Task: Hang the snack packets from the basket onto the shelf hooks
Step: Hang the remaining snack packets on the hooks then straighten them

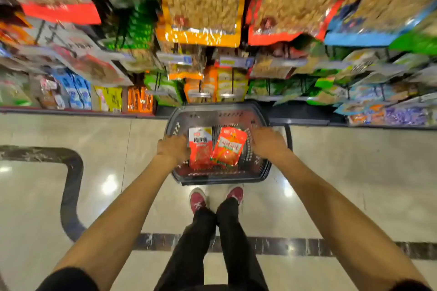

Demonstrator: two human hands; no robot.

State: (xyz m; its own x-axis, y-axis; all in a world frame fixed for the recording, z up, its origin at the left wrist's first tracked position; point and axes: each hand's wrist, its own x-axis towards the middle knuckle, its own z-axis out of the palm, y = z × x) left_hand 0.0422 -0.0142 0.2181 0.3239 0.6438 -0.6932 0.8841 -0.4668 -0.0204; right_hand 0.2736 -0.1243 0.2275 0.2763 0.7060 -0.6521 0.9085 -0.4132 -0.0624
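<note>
A dark plastic basket (260,172) stands on the floor in front of my feet, below the snack shelf. Two red snack packets lie in it side by side: one with a white top (201,149) on the left and an orange-red one (229,146) on the right. My left hand (173,149) is inside the basket with its fingers curled on the left packet's left edge. My right hand (267,143) reaches in from the right, its fingertips at the right packet's upper corner; its grip is hidden. Shelf hooks (201,95) with hanging packets are above the basket.
The shelf wall (212,19) is packed with blurred hanging snack bags from left to right. Its dark base (302,116) runs just behind the basket. My red shoes (198,199) stand close to the basket on the glossy tiled floor (71,196).
</note>
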